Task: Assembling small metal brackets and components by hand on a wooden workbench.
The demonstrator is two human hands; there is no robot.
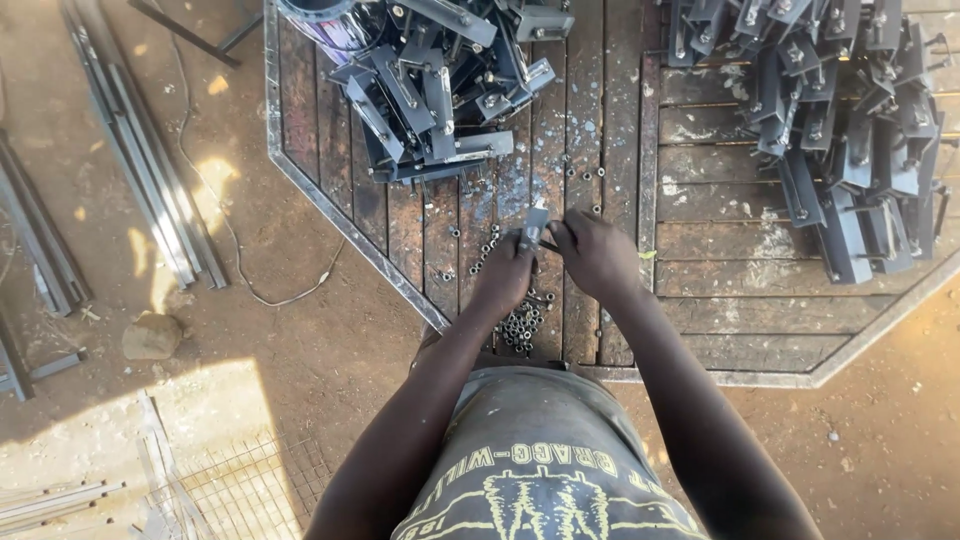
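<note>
My left hand (503, 275) and my right hand (596, 253) meet over a wooden work table (700, 330) with a metal frame. Together they hold a small grey metal bracket (536, 222) upright between the fingertips. A thin dark bolt or pin seems to pass between the two hands at the bracket's base. Below my left hand lies a heap of small metal nuts (521, 323). More loose nuts (585, 172) are scattered on the boards beyond the bracket.
A pile of dark metal brackets (430, 90) lies at the table's far left, a larger pile (850, 130) at the far right. Steel bars (140, 160) lie on the dirt ground to the left, with a thin wire (235, 240), a stone (152, 336) and wire mesh (235, 490).
</note>
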